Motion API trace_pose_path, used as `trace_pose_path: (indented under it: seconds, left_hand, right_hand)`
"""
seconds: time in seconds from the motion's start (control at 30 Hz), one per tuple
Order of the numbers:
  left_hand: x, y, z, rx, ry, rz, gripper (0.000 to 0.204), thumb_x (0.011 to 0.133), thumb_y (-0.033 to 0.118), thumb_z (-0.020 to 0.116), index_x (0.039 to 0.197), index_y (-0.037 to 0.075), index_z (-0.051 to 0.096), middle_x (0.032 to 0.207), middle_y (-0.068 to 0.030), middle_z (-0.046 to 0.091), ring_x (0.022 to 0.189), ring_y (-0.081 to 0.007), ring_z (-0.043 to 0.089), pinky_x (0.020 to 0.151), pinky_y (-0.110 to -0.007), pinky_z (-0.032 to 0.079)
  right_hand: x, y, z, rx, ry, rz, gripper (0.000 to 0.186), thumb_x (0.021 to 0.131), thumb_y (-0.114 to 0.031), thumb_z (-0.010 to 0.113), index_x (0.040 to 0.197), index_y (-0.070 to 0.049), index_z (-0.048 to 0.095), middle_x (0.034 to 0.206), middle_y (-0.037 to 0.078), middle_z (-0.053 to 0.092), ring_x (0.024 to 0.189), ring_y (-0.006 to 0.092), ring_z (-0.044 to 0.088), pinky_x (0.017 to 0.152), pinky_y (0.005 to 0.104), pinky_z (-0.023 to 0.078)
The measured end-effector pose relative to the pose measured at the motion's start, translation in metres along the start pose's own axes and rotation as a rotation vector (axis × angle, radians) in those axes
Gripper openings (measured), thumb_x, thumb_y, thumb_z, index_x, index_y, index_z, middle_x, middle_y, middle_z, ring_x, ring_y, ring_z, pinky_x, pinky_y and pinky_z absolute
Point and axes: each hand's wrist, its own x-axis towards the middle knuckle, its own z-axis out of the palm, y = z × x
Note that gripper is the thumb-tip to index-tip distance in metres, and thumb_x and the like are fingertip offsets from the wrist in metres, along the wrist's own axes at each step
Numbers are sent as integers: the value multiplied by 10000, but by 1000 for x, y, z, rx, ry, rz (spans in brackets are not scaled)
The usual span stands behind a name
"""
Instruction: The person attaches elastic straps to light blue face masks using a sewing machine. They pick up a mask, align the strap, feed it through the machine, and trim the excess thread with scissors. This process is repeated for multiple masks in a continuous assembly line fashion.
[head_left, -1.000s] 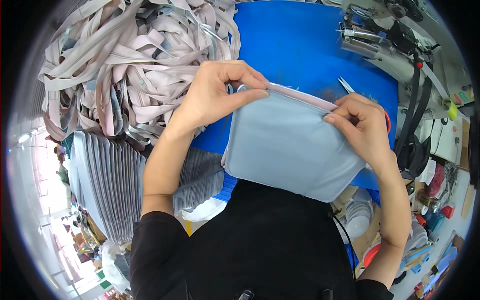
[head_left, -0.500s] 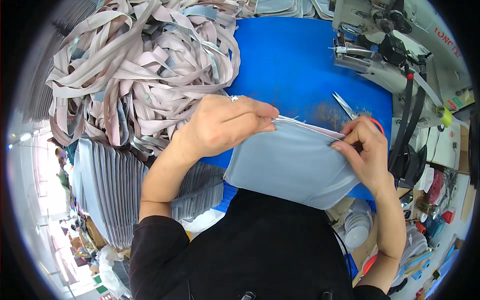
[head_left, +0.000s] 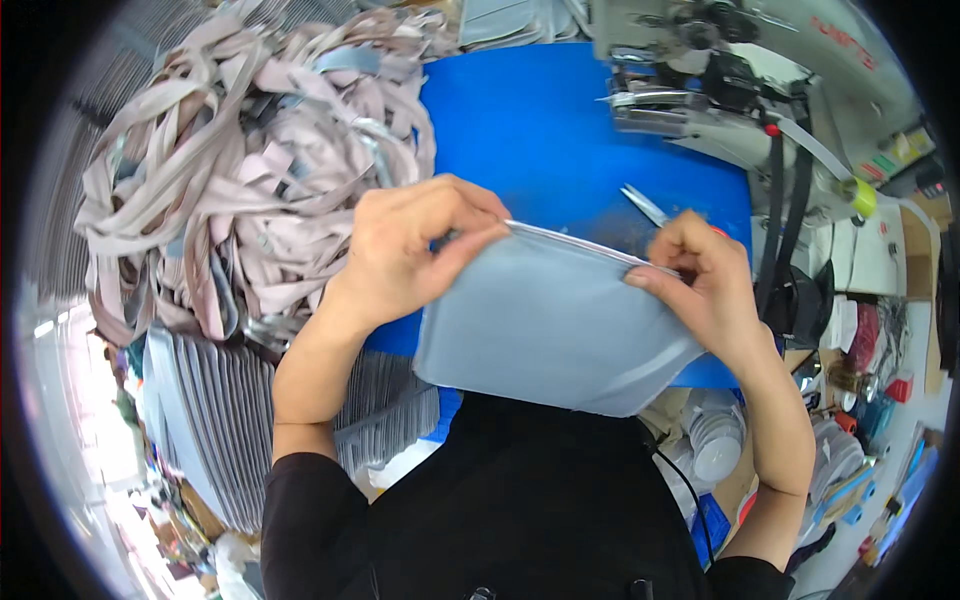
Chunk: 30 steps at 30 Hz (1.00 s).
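A light grey-blue fabric piece (head_left: pixel 555 325) with a pale pink strip along its top edge hangs between my hands above the blue table (head_left: pixel 540 130). My left hand (head_left: pixel 410 250) pinches its upper left corner. My right hand (head_left: pixel 700 280) pinches the upper right corner, thumb on the near face. The top edge is stretched taut between the two hands. The lower part of the fabric drapes toward my black-clad torso.
A big heap of pink and grey fabric strips (head_left: pixel 240 170) lies at the left. A stack of grey fabric pieces (head_left: pixel 220 420) sits below it. A sewing machine (head_left: pixel 720 90) stands at the back right, scissors (head_left: pixel 645 205) lie on the blue surface, white bowls (head_left: pixel 715 445) at lower right.
Both hands have shifted along the top edge and pulled it straight. The view has tilted so the sewing machine and strip heap show more.
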Motion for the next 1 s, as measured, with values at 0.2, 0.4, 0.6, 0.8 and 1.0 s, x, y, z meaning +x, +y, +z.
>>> trace_pose_path:
  seconds: [0.2, 0.4, 0.6, 0.8, 1.0]
  left_hand:
    - [65, -34, 13, -140, -27, -126, 114, 853, 35, 804, 838, 16, 692, 854, -73, 765, 726, -121, 673, 672, -267, 518]
    - [142, -101, 34, -271, -363, -269, 191, 886, 139, 830, 880, 3, 695, 944, -52, 745, 857, -104, 649, 800, -270, 517]
    - [176, -148, 61, -346, -405, -232, 177, 891, 149, 817, 873, -5, 729, 785, -18, 716, 759, -63, 603, 689, -262, 474]
    - [191, -172, 70, -355, -389, 10, 140, 893, 81, 783, 1006, 3, 761, 849, -23, 746, 762, -69, 617, 750, -262, 490]
    - [208, -170, 75, -246, -406, -22, 259, 895, 67, 746, 1151, 27, 747, 1012, -72, 780, 885, -131, 680, 847, -300, 530]
  right_hand:
    - [13, 7, -18, 124, -68, 162, 193, 899, -144, 827, 987, 17, 766, 859, 37, 720, 717, 70, 604, 669, 245, 494]
    - [38, 28, 3, 528, 6, 314, 171, 968, -173, 768, 966, -2, 776, 832, 20, 733, 726, 46, 613, 677, 230, 500]
    - [59, 33, 27, 808, 171, 423, 219, 985, -196, 747, 997, 22, 758, 840, 38, 738, 740, 53, 635, 688, 225, 507]
    - [75, 32, 28, 730, 252, 450, 255, 978, -227, 754, 994, 27, 756, 855, 43, 741, 731, 59, 638, 681, 228, 509]
    - [85, 36, 27, 813, 269, 484, 255, 974, -225, 754, 1004, 29, 754, 852, 41, 735, 722, 66, 631, 670, 233, 507]
